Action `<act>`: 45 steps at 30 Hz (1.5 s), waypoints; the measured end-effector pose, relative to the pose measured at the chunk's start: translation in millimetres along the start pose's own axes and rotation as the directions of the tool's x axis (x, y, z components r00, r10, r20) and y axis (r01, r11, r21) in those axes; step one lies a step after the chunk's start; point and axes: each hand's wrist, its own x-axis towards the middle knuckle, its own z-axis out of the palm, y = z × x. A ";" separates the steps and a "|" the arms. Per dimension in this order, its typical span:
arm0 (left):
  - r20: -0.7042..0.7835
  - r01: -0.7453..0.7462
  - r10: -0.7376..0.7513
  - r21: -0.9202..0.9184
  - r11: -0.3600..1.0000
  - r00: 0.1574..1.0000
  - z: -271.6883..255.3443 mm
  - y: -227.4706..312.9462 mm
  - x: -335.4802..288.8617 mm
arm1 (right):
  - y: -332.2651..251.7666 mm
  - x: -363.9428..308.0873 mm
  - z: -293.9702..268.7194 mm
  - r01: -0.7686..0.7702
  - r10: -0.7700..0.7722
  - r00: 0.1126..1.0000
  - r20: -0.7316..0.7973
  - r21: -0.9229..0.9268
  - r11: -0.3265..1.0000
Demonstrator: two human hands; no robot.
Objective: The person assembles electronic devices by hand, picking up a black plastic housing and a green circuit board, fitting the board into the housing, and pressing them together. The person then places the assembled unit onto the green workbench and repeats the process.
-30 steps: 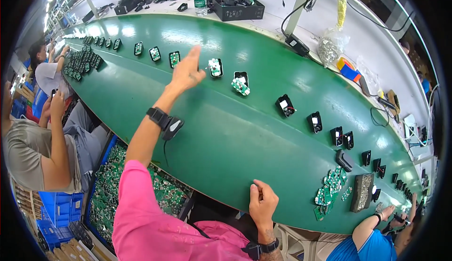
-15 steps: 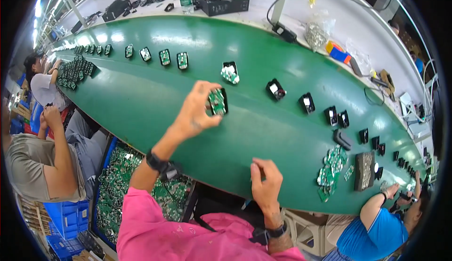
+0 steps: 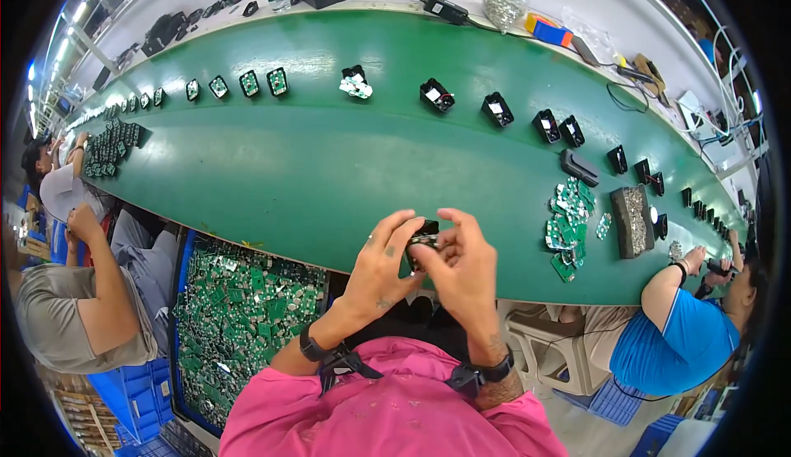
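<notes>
Near the front edge of the green table, my left hand (image 3: 377, 269) is closed around a small black plastic housing (image 3: 428, 228) with a green circuit board in it. My right hand (image 3: 470, 269) also grips the housing, its thumb lying over the board. Fingers hide most of the piece. Farther off stands a black housing with a loose board (image 3: 356, 87) leaning out of it. Left of it, housings fitted with boards (image 3: 278, 82) form a row. To the right are housings without green boards, one of them an open black housing (image 3: 437, 95).
Loose circuit boards (image 3: 568, 230) lie at the right beside a dark foam block (image 3: 632, 222). A blue bin (image 3: 247, 309) full of boards stands left of me. One person (image 3: 78, 292) sits at left, another in a blue top (image 3: 680, 342) at right.
My left hand has drawn the housing in toward my body. My right hand has risen to meet it and now grips it too. The whole view has shifted.
</notes>
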 end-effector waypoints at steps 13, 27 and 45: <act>0.289 0.393 -0.300 -0.835 0.385 0.909 7.0 27.9 -8.5 | 18.9 -23.2 -29.6 0.017 -0.026 0.994 -0.103 -0.085 0.996; 0.245 0.419 -0.340 -0.488 0.766 0.908 6.7 41.7 -10.5 | 7.5 -27.1 -37.2 0.514 -0.460 0.853 0.246 -0.245 0.822; -0.042 0.180 -0.208 -0.350 0.919 0.977 13.5 74.7 -9.1 | 4.4 -47.3 -34.5 0.380 -0.449 0.878 -0.166 -0.331 0.864</act>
